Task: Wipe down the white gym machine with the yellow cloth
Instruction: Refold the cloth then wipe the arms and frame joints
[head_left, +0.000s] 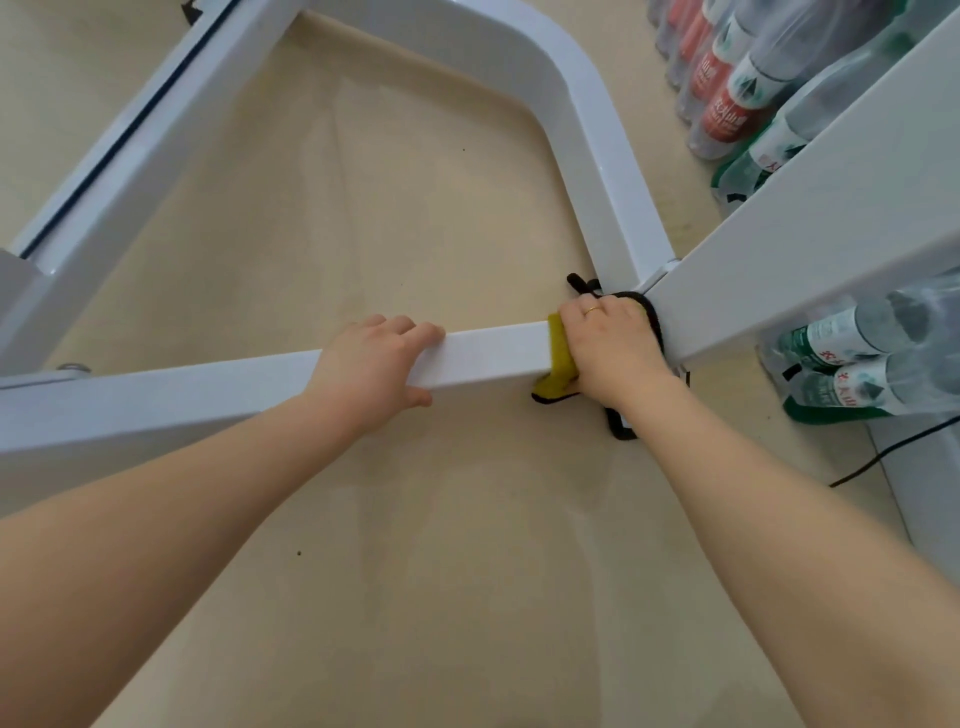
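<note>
Both hands on the white bar, cloth wrapped at its right end!

The white gym machine's (493, 353) square bar runs left to right, rising slightly toward the joint where a wide white beam (831, 218) meets it. Right hand (610, 345) grips the yellow cloth (558, 358) round the bar just beside that joint (black-edged cloth, a corner hanging below the bar). Left hand (376, 364) clasps the bare bar left of the cloth, fingers over the top, thumb underneath. Beyond the joint, shrink-wrapped packs of water bottles (727, 88) lie on the beige floor (389, 208), red labels and green ones; the white lettering is too blurred to read.
</note>
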